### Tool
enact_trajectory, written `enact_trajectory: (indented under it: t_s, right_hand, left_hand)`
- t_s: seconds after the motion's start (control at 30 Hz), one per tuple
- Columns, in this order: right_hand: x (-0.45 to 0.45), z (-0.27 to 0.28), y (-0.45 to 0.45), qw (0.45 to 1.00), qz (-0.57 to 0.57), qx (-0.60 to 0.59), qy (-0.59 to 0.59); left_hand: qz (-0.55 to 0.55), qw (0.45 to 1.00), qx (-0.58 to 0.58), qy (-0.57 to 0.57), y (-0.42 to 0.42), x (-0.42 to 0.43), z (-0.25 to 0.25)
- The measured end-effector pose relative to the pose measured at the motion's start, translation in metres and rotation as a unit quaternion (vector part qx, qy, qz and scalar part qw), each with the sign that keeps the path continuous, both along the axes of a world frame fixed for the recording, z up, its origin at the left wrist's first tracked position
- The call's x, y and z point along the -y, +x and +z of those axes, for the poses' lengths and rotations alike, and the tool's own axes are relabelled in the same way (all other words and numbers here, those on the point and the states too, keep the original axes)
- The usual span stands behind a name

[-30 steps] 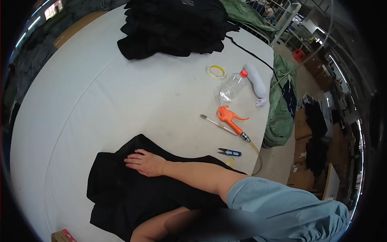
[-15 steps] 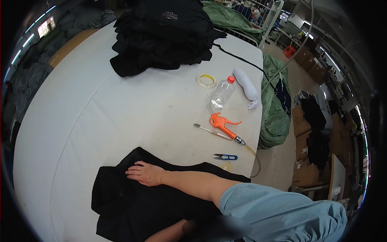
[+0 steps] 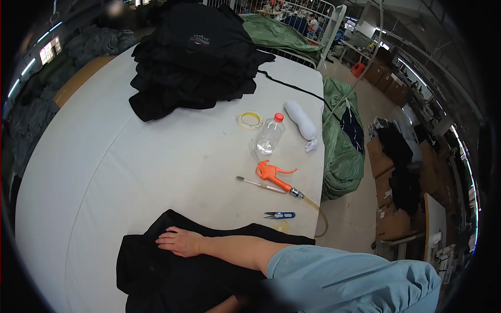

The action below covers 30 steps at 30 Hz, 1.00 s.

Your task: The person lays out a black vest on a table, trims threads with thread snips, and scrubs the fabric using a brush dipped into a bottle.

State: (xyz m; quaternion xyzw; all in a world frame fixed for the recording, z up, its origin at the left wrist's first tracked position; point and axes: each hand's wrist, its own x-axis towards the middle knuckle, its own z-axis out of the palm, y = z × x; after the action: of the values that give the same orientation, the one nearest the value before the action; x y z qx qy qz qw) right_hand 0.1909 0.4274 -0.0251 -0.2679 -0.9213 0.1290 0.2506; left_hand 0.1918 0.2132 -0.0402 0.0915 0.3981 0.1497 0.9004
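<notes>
view tilted upward, one right hand (image 3: 180, 242) flat on one black garment (image 3: 169, 279)

Black on white

Runs plain black over the garment (image 3: 151, 266) at lower left and the pile (image 3: 188, 73) at top, save a pale-and-red print (image 3: 199, 40). Turns white on the tabletop (image 3: 151, 172), light blue on the sleeve (image 3: 360, 276) at lower right, orange on the air gun (image 3: 275, 177), red on the bottle cap (image 3: 279, 117).

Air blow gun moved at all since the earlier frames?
No. The orange air blow gun keeps its place relative to the toothbrush and clear plastic bottle; only the camera view shifted.
</notes>
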Motion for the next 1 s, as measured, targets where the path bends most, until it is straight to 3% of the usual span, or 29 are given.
enact_trajectory:
  t_s: [1.0]
  right_hand:
    - [0.001, 0.003, 0.001, 1.000, -0.009, 0.022, -0.004]
  left_hand:
    - [0.022, 1.000, 0.011, 0.005, -0.003, 0.003, 0.002]
